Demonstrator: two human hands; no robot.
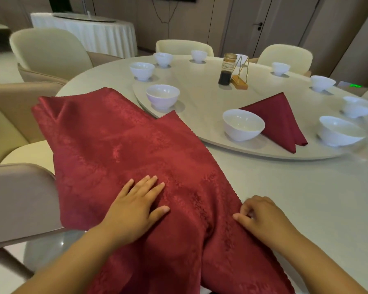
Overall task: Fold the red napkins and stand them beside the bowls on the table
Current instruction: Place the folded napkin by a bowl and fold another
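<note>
A pile of unfolded red napkins [123,145] lies spread over the near left part of the round table [306,198] and hangs over its near edge. My left hand [136,200] rests flat on the cloth with straight fingers. My right hand [257,215] pinches the right edge of the top napkin with curled fingers. One folded red napkin [278,115] stands on the turntable [200,96], right behind a white bowl [242,124]. Several more white bowls ring the turntable, such as a bowl at the right [340,130] and one at the left [163,98].
A dark sauce bottle [226,70] and a gold-wire holder on a wooden base [240,80] stand mid-turntable. Cream chairs [49,47] surround the table; one chair back [19,200] is close at my left. A second clothed table [83,28] stands behind.
</note>
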